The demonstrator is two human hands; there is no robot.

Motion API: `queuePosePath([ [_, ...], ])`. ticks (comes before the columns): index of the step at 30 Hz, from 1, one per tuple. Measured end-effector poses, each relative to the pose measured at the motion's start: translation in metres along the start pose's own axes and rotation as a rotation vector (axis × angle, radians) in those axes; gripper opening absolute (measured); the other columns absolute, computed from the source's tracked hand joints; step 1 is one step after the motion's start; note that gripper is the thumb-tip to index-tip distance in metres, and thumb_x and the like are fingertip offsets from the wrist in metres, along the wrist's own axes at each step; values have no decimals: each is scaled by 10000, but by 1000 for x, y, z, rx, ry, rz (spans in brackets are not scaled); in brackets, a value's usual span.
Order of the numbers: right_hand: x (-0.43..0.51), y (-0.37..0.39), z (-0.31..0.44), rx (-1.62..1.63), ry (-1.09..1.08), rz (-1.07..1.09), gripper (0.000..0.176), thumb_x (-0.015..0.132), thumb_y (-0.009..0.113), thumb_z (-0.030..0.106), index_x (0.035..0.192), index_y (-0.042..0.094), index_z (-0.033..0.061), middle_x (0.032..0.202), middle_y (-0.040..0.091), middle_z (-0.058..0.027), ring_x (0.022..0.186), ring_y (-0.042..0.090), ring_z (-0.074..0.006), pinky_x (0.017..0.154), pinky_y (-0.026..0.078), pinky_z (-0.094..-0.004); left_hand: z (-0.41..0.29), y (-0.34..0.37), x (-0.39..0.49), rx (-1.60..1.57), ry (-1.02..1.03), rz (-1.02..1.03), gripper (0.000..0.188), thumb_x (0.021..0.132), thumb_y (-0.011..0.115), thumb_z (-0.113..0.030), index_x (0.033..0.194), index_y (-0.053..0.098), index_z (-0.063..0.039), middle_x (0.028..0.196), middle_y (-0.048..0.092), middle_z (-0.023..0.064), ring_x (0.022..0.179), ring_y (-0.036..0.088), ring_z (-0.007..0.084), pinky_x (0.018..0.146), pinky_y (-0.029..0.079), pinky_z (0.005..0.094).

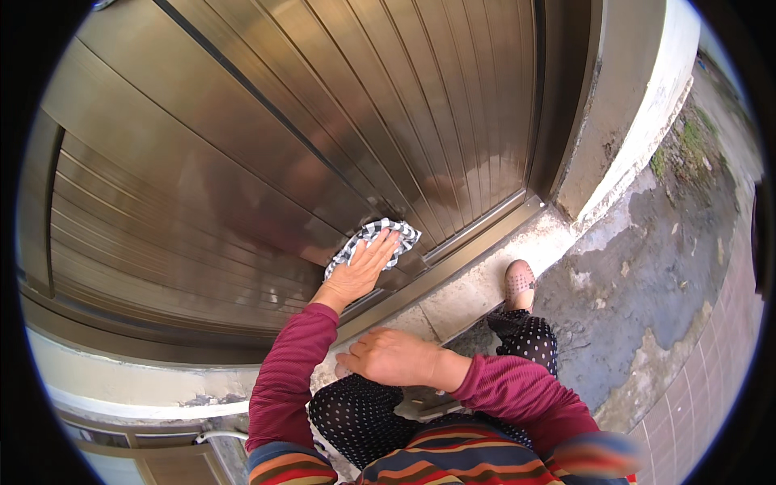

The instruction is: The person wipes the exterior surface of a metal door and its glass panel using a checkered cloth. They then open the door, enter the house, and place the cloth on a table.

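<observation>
My left hand lies flat on a black-and-white checked cloth, holding it against the low part of a brown metal door. Some of the cloth bunches out beyond the fingertips. Bent across in front of my body is my right hand, its fingers curled in over my knee. No object shows in it, though the palm side is hidden. Vertical grooves run down the shiny door panels, and the surface carries blurred reflections.
A metal sill edges the door's foot above a stone step, where my pink perforated shoe rests. Right of the door stands a wall pillar. Wet-looking concrete and paving tiles extend to the right.
</observation>
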State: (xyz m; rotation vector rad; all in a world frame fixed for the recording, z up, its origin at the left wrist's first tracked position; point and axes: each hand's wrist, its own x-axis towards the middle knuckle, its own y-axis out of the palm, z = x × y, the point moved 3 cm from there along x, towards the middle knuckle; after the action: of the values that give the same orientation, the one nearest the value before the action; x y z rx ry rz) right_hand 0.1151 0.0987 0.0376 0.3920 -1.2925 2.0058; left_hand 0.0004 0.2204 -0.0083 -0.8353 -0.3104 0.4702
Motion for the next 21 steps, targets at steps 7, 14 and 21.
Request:
queuePosePath([
  [7,0,-9,-1,71,1,-142,233,797,561,119,986,605,-10,750,598,-86,738,617,-237,680,490,-352,-66,90,-15,-39,169,149,589,838,450,-52,1421,390,8,1558,261,101,1456,206,229,1085,313,369],
  [14,10,8,-13,62,49,-55,254,795,565,118,1012,603,-9,773,609,-100,756,628,-264,694,494,-362,-96,137,-24,-446,105,282,542,868,422,-50,1395,385,68,1565,220,133,1463,169,244,1146,260,395],
  [21,8,-10,-18,36,10,-206,404,733,619,99,1125,607,1,817,645,-124,806,652,-300,739,520,-383,-14,18,-22,83,-5,23,527,847,496,-169,1371,495,-116,1503,386,6,1426,285,174,1130,121,420],
])
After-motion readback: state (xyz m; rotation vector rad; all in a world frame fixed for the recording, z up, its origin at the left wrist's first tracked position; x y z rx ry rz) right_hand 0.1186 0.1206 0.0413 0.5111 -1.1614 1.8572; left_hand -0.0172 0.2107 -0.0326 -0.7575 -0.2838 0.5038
